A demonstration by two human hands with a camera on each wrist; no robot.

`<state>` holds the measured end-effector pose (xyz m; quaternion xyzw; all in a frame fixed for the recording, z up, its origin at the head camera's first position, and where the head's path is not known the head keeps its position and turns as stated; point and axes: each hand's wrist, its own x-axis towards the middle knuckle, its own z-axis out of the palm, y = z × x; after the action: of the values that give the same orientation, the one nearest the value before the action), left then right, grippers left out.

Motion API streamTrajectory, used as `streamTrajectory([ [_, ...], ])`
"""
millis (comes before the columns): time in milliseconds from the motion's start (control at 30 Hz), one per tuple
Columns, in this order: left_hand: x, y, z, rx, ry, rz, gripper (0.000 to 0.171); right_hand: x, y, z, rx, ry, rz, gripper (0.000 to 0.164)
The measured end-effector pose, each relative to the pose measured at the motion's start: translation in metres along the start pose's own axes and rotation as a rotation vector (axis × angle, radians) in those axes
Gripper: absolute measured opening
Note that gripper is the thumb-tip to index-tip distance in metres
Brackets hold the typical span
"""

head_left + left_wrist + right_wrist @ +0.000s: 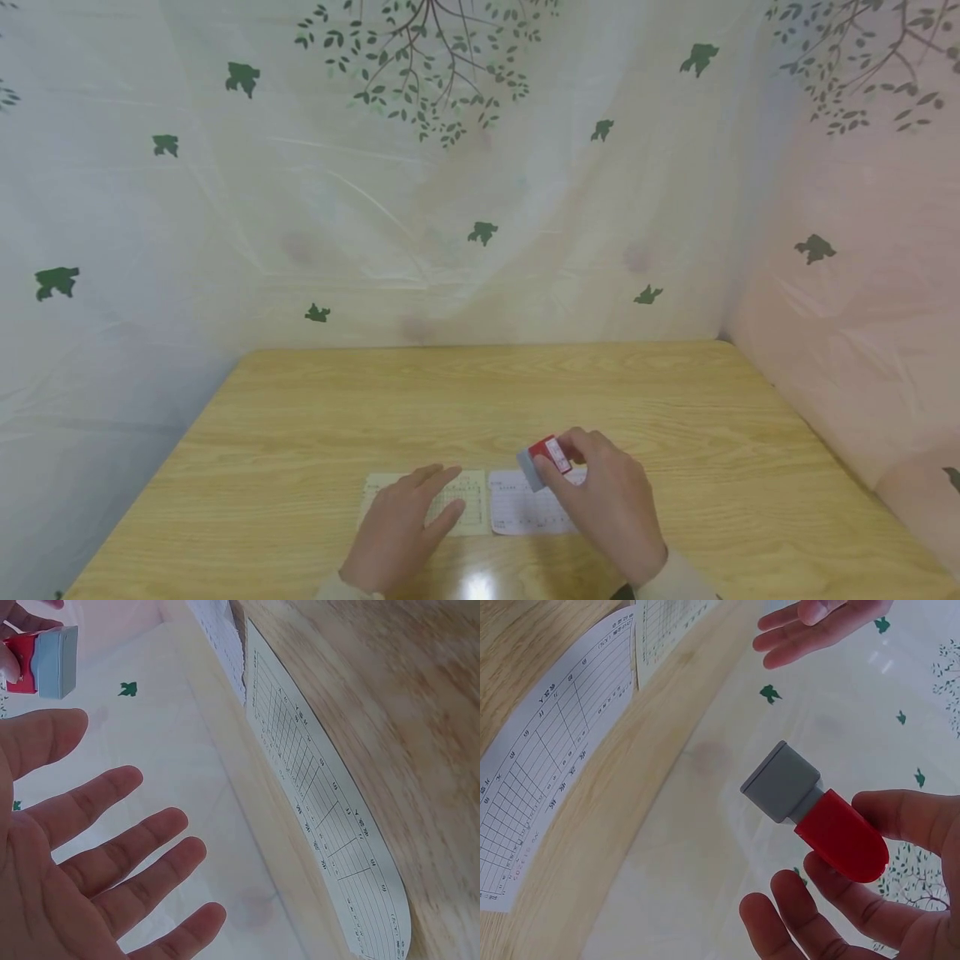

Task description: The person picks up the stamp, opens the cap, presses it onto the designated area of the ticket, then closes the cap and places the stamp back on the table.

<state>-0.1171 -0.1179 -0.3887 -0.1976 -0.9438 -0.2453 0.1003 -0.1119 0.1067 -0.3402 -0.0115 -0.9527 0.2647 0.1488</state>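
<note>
My right hand [615, 504] pinches a red-and-grey hand stamp [546, 460] by its red part, between thumb and fingers. In the right wrist view the stamp [841, 834] is tilted, its grey block pointing away from the palm. Below it lies a printed white form [517, 510], partly covered by the hand. To the left, my left hand [397, 525] hovers above a pale yellow ruled form [472, 500]. Its fingers are spread and hold nothing, as the left wrist view shows of the left hand [90, 855].
Both forms lie side by side near the front of a wood-grain table [480, 400]. Behind it hangs a pale sheet [420, 200] printed with branches and green birds; a pinkish sheet [862, 333] borders the right side.
</note>
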Motion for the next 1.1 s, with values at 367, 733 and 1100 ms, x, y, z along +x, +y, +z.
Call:
streamTrajectory([
  [367,0.001,0.002,0.002,-0.009,-0.019,0.0,0.042,-0.001,-0.002,0.001,-0.003,0.011,-0.019,0.026],
  [733,0.003,0.008,0.002,-0.039,-0.082,-0.046,0.05,-0.002,-0.002,0.002,0.012,0.006,-0.022,0.025],
  [1100,0.004,0.011,0.003,-0.037,-0.067,-0.023,0.046,-0.004,-0.004,0.003,0.012,0.014,-0.039,0.027],
])
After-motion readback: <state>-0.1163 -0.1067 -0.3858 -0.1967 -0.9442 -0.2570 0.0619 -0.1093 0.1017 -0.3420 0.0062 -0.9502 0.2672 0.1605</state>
